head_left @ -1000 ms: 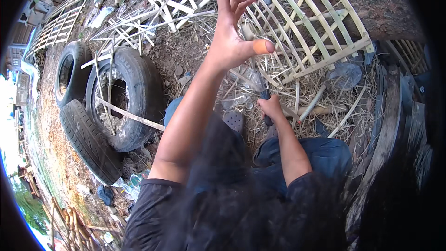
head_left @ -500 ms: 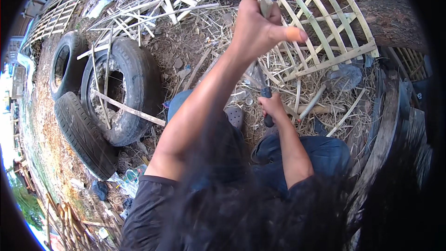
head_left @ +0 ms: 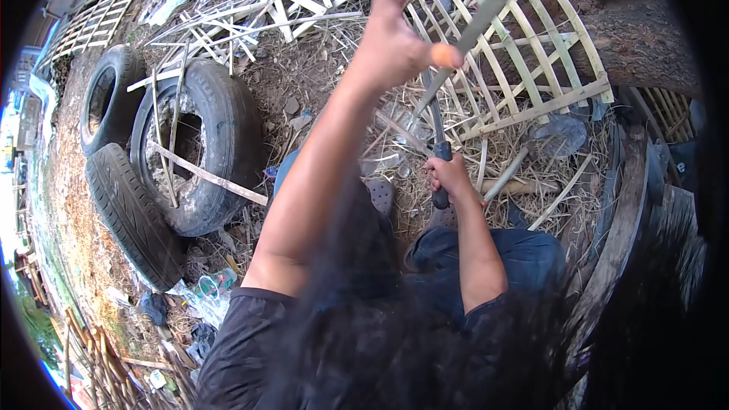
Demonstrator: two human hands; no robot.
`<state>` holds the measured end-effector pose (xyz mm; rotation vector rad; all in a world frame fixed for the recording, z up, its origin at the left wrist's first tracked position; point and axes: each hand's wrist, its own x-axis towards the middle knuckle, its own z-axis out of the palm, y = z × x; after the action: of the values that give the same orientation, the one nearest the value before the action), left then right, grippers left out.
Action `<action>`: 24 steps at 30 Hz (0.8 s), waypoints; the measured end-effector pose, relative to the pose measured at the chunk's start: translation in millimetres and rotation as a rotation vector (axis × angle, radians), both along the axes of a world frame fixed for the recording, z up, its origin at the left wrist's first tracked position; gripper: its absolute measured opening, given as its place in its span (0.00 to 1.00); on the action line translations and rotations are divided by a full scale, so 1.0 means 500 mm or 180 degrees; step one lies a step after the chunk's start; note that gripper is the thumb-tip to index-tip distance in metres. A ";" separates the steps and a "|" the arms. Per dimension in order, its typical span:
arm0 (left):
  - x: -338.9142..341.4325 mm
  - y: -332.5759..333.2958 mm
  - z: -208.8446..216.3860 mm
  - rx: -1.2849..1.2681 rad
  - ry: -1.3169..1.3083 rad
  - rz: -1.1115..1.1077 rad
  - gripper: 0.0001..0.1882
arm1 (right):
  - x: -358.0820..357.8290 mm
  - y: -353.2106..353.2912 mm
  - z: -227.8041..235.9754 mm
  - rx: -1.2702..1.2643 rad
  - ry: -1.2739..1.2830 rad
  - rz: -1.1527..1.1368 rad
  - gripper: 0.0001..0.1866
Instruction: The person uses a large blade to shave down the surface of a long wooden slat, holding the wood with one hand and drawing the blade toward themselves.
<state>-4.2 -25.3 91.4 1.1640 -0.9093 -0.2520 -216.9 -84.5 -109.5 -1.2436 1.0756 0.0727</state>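
Knife [head_left: 442,150] sits in the right hand [head_left: 451,176], its grip clenched around the black handle. The raised left hand [head_left: 397,47] has its grip released, fingers spread, near a flat strip [head_left: 488,12] slanting past the thumb; contact cannot be told. Tires [head_left: 228,144] lie leftward.

Round black rubber tyres [head_left: 241,133] lie left of a long black-handled metal knife [head_left: 442,150]; far right, a thick brown wooden log [head_left: 645,38] lies behind a pale curved bamboo lattice [head_left: 535,111].
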 end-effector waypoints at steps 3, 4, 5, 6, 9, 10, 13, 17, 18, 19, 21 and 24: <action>0.016 0.020 0.017 -0.0161 0.0406 0.0146 0.85 | 0.005 0.005 -0.003 0.0188 -0.0175 -0.0032 0.10; 0.021 0.015 0.021 -0.0333 0.0509 0.0180 0.84 | 0.000 0.009 -0.026 0.0179 -0.0162 -0.0015 0.10; 0.022 0.026 0.020 -0.0157 0.0363 0.0191 0.84 | -0.008 0.014 -0.048 0.0178 -0.0023 -0.0007 0.10; 0.019 0.035 0.020 -0.0134 0.0581 0.0216 0.84 | 0.007 0.018 -0.042 0.0181 0.0084 0.0027 0.10; 0.035 0.042 0.027 -0.0166 0.0514 0.0260 0.84 | 0.024 0.002 -0.005 0.0153 0.0037 -0.0017 0.09; 0.039 0.046 0.022 -0.0184 0.0380 0.0338 0.84 | 0.021 0.002 0.003 0.0098 -0.0007 -0.0040 0.08; 0.031 0.067 0.051 -0.0194 0.0430 0.0467 0.84 | 0.024 0.006 0.043 0.0213 -0.0246 -0.0156 0.07; 0.046 0.047 0.018 -0.0410 0.0389 0.0599 0.83 | 0.016 0.007 -0.043 -0.0040 -0.0079 -0.0140 0.07; 0.051 0.045 0.020 -0.0436 0.0179 0.0659 0.83 | 0.028 0.008 -0.055 -0.0243 0.0187 -0.0010 0.06; 0.044 0.047 0.023 -0.0391 0.0321 0.0545 0.83 | 0.025 0.002 -0.061 -0.0120 0.0160 0.0031 0.06; 0.054 0.045 0.016 -0.0492 0.0229 0.0573 0.84 | 0.020 -0.008 -0.058 0.0044 -0.0022 -0.0041 0.06; 0.048 0.087 0.044 -0.0527 0.0493 0.0655 0.83 | 0.029 0.014 0.019 0.0212 -0.0194 -0.0102 0.06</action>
<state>19.8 18.1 113.3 1.0599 -0.6564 -0.0958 -202.5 -77.6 -100.0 -1.1615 1.0320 0.0455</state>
